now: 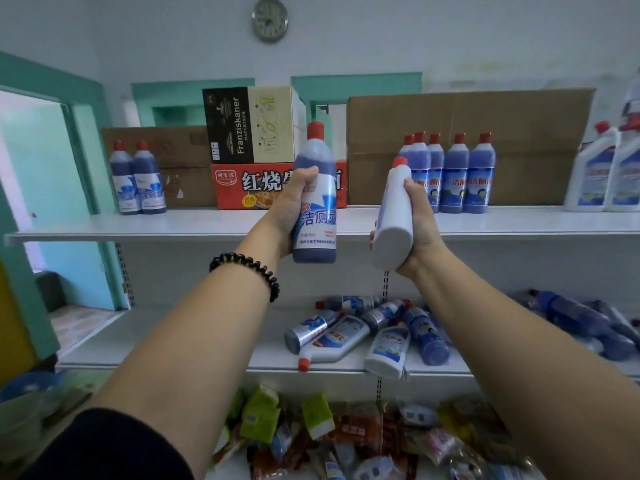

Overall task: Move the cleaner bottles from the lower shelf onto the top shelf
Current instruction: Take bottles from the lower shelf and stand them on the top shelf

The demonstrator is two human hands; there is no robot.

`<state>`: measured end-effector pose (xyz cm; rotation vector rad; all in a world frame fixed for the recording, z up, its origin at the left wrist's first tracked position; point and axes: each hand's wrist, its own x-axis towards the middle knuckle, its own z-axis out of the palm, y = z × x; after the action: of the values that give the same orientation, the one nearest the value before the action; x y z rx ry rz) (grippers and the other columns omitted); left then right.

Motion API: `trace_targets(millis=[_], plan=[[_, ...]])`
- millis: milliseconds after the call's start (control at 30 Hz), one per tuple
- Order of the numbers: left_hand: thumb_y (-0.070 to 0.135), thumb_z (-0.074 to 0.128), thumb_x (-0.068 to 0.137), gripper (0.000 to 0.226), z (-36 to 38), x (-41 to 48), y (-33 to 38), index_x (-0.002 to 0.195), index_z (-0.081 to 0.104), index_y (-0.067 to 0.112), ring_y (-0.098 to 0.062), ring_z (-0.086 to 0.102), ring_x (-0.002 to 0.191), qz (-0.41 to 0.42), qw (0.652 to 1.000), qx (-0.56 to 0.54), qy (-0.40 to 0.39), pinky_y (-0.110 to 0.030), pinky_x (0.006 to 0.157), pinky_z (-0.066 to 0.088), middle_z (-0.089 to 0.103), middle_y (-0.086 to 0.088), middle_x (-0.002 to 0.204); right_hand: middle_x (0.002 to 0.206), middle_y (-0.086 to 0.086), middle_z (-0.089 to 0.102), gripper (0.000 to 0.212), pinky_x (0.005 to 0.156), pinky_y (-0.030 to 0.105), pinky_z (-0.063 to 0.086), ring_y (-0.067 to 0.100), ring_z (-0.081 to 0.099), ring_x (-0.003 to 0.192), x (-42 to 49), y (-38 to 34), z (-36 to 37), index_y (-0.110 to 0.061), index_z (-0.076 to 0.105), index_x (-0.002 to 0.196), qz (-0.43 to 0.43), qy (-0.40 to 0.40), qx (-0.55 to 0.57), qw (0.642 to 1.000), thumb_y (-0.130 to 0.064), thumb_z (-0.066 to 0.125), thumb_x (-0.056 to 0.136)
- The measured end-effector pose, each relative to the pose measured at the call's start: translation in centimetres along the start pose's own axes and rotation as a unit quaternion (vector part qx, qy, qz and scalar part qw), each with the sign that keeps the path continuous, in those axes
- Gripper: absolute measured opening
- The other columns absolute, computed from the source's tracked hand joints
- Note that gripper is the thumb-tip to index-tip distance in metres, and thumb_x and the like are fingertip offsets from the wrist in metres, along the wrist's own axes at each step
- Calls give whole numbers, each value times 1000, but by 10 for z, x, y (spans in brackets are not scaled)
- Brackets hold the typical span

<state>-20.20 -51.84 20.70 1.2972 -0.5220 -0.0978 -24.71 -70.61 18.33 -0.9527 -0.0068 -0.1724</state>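
Observation:
My left hand (294, 206) grips a dark blue cleaner bottle (317, 209) with a red cap, upright, level with the front edge of the top shelf (194, 223). My right hand (420, 223) holds a white cleaner bottle (393, 220), tilted so its base faces me. On the top shelf stand two dark blue bottles (136, 178) at the left, several blue bottles (450, 174) right of centre and white bottles (604, 171) at the far right. Several bottles (367, 334) lie in a heap on the lower shelf (173, 344), with more blue bottles (581, 320) at its right end.
Cardboard boxes (467, 133), a red carton (249, 188) and a black-and-cream box (249, 124) line the back of the top shelf. Packaged snacks (346, 434) fill the bottom shelf. A doorway (38, 202) opens on the left. A clock (269, 19) hangs on the wall.

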Motion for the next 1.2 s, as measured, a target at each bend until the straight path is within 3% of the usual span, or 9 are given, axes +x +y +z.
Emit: trace_targets(millis=[167,300,433,567,700,800,867,1000,1200], plan=[[42,59,93,32,22,20,-5,106,58,13,-18,65,66,17,1000,-4,17,-32,66,57,65,-4,79,82,3,71,35,67,35,60,17,72,69,15,-31,-17,-16,61,102,-84,-21,-127,988,-44,74,85],[42,55,91,31,36,33,-8,103,60,14,-18,64,66,15,1000,17,15,-32,68,55,65,-4,79,98,6,74,56,60,27,59,15,75,75,31,-47,-19,-12,60,116,-170,12,-239,956,-50,78,80],[52,64,82,43,35,39,-8,105,59,15,-17,64,65,26,998,44,28,-33,69,56,65,-2,76,93,4,75,35,67,31,62,17,74,78,45,-49,-14,-20,62,100,-204,2,-276,939,-47,76,83],[46,73,83,40,17,39,0,106,62,15,-21,65,73,58,994,64,61,-40,78,56,68,-4,83,109,4,73,84,80,46,62,21,75,93,56,-40,-2,-16,55,122,-214,-25,-272,938,-54,88,55],[50,76,76,55,-17,35,12,113,63,12,-27,69,81,71,982,112,132,-45,83,58,71,-11,93,112,1,70,88,81,45,62,19,72,97,65,-18,24,-17,50,121,-244,-18,-283,928,-52,92,52],[43,71,88,34,-54,28,22,107,62,17,-22,70,77,65,974,137,166,-36,72,60,71,-7,89,112,0,66,72,84,40,61,17,69,100,71,5,56,-18,45,118,-257,-26,-277,926,-37,92,66],[43,69,89,30,-83,24,28,109,59,22,-23,71,83,67,968,154,188,-37,74,61,71,-7,96,113,-1,64,69,86,37,59,16,67,103,75,21,82,-19,44,119,-264,-40,-276,923,-33,90,70],[51,72,83,47,-146,14,47,119,58,23,-22,76,87,87,949,206,224,-41,78,63,75,-6,105,112,-2,66,74,87,39,60,14,68,100,86,57,136,-18,48,122,-271,-61,-285,917,-39,92,66],[52,70,84,56,-236,3,75,127,56,19,-22,75,87,93,932,256,240,-40,76,62,74,-4,102,109,-5,68,80,83,36,61,13,69,97,103,114,212,-20,50,125,-266,-76,-301,913,-50,90,62]])
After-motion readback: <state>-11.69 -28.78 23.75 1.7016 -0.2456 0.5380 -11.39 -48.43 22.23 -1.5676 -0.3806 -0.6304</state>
